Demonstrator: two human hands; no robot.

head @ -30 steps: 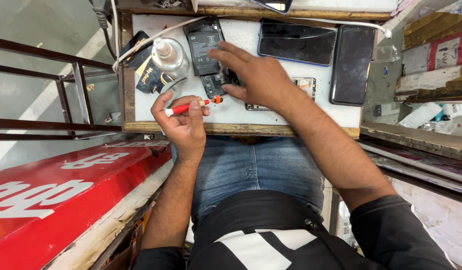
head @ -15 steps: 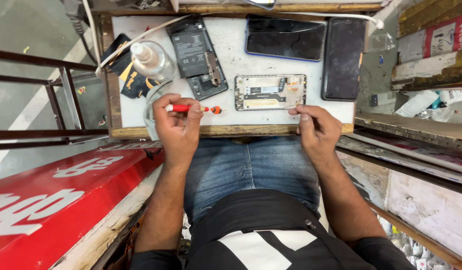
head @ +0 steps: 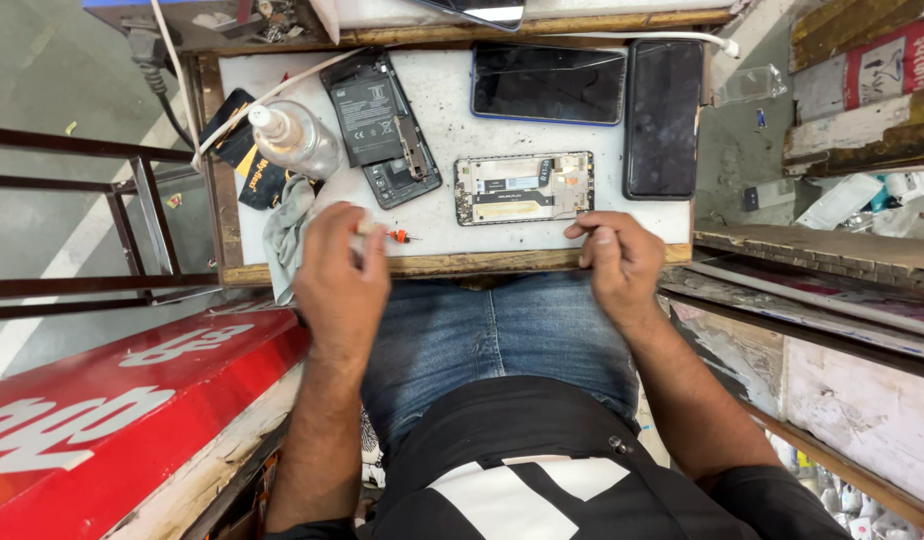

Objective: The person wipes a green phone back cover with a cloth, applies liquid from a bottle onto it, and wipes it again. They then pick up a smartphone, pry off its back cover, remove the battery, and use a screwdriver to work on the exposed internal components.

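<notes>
My left hand [head: 340, 270] is closed around a red-handled screwdriver [head: 397, 236], whose tip pokes out to the right over the front of the white worktop [head: 442, 110]. My right hand [head: 618, 258] rests at the wooden front edge, its fingers pinched together just below the right end of an opened phone frame [head: 523, 187]; whether something small sits between the fingers cannot be made out. A dismantled phone back with a battery [head: 380, 120] lies farther back on the left.
Two dark phones [head: 549, 84] [head: 664, 118] lie at the back right. A clear plastic bottle [head: 294, 140], a grey cloth [head: 285, 235] and a white cable [head: 232, 120] sit at the left. A red signboard [head: 122, 400] is beside my left leg, stacked boards [head: 832, 270] on the right.
My right hand pulled back from the dismantled phone to the front edge and now pinches near the phone frame. My left hand shifted slightly, covering more of the screwdriver.
</notes>
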